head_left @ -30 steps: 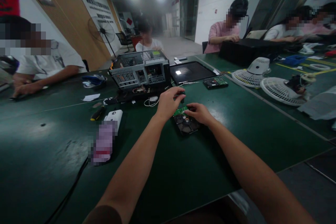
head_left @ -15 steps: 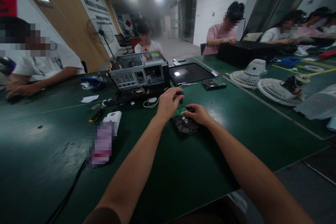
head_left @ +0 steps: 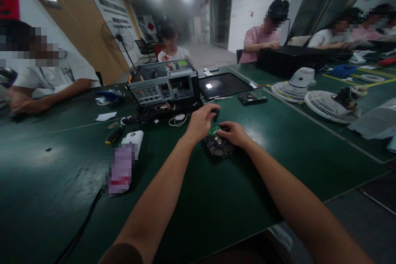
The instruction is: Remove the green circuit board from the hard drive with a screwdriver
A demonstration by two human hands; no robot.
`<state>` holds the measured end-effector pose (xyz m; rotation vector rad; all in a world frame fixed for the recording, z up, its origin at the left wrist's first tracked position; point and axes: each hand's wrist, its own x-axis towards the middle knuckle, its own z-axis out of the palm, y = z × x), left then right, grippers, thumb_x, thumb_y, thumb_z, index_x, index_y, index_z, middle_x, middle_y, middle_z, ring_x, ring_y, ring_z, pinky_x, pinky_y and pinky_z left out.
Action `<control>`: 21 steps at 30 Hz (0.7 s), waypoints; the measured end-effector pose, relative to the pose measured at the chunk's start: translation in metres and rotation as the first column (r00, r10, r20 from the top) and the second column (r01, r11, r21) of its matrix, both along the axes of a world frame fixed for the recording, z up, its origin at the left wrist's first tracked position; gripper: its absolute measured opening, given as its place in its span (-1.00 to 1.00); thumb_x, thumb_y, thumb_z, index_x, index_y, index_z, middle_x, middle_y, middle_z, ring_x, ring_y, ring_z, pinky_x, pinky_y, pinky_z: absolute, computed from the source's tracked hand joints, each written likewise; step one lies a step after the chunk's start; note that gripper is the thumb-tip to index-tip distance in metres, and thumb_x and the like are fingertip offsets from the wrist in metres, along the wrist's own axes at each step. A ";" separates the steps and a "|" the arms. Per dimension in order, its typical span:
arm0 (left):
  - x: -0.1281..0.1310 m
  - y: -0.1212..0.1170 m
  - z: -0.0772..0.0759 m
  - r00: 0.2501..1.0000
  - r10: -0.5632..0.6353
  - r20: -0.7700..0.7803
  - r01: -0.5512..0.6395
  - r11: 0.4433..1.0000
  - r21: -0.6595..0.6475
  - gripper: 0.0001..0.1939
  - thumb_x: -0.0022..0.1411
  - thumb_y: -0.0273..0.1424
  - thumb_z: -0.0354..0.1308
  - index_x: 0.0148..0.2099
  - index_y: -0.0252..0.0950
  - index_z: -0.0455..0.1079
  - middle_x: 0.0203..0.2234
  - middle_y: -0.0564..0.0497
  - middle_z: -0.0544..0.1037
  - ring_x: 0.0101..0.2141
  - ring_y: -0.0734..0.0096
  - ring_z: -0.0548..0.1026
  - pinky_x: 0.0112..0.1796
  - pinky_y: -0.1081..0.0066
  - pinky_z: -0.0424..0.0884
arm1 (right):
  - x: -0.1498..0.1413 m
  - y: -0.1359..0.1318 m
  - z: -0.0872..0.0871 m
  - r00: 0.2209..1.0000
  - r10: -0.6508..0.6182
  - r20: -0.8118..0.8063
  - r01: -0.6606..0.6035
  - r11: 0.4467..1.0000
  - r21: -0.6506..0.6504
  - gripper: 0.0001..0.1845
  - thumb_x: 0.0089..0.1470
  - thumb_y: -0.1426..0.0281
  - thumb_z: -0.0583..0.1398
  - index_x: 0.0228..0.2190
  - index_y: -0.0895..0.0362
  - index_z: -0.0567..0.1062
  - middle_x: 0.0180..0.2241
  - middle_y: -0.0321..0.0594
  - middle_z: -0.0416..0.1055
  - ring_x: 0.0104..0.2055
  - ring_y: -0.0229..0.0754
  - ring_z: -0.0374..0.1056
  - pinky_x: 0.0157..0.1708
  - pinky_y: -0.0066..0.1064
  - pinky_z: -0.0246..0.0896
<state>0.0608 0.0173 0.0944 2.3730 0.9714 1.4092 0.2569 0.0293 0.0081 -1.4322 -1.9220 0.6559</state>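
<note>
A hard drive [head_left: 220,147] lies on the green table in front of me, its green circuit board facing up at the far end. Above that board my left hand [head_left: 201,121] is closed around a small dark-handled screwdriver [head_left: 216,115], held upright with its tip down at the board. My right hand [head_left: 232,133] grips the drive's right side, thumb over the board and fingers along the far edge. The exact spot where the screwdriver tip meets the drive is too small to make out.
An opened computer case [head_left: 163,88] stands beyond my hands, beside a black panel [head_left: 227,84] and a second hard drive [head_left: 252,97]. Fan parts [head_left: 328,106] lie to the right. A yellow-black screwdriver [head_left: 114,135] and a white power bank-like object [head_left: 135,139] are left. Several people sit around.
The screwdriver handle shows more clearly above my left fingers, which have shifted slightly right. My right hand stays on the hard drive.
</note>
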 end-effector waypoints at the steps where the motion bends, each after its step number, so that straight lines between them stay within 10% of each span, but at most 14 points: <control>1: 0.001 0.000 -0.001 1.000 0.001 0.002 -0.001 1.000 0.002 -0.63 0.29 -0.66 0.05 0.02 -0.18 0.43 -0.05 0.00 0.59 0.00 0.34 0.53 0.06 0.26 0.44 | 0.000 0.000 0.000 1.000 -0.001 0.002 0.001 1.000 -0.001 -0.53 0.07 0.15 0.35 -0.04 0.12 0.58 -0.12 -0.12 0.61 -0.14 -0.07 0.54 -0.11 -0.32 0.41; 21: -0.003 0.000 0.002 0.980 0.193 0.045 -0.196 0.978 0.067 -0.79 0.28 -0.54 0.20 -0.08 -0.18 0.52 -0.16 -0.03 0.56 -0.12 0.30 0.53 -0.07 0.25 0.52 | 0.001 0.002 -0.003 1.000 0.005 0.014 -0.005 1.000 0.030 -0.53 0.07 0.14 0.35 -0.04 0.12 0.58 -0.09 -0.11 0.59 -0.13 -0.08 0.53 -0.09 -0.31 0.41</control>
